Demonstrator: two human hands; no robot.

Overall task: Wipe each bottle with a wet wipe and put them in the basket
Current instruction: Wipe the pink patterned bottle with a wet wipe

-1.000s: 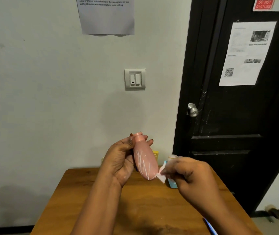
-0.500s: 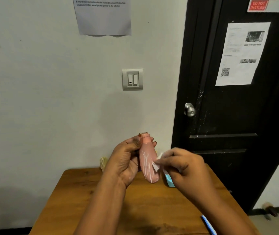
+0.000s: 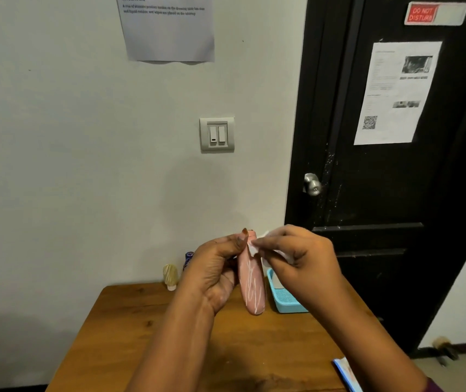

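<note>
Single head-worn wide-angle view, aimed forward and slightly down. Wall (image 3: 70, 165) and door (image 3: 395, 193) are faced; worktop (image 3: 118, 335) is seen close, at frame bottom.

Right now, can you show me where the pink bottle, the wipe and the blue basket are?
pink bottle (image 3: 253, 287), head view, middle of its body.
wipe (image 3: 253, 249), head view, its white corner by the bottle's top.
blue basket (image 3: 288, 308), head view, its front rim.

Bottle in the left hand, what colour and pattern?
Pink bottle with thin white lines down its body, seen in the head view.
</note>
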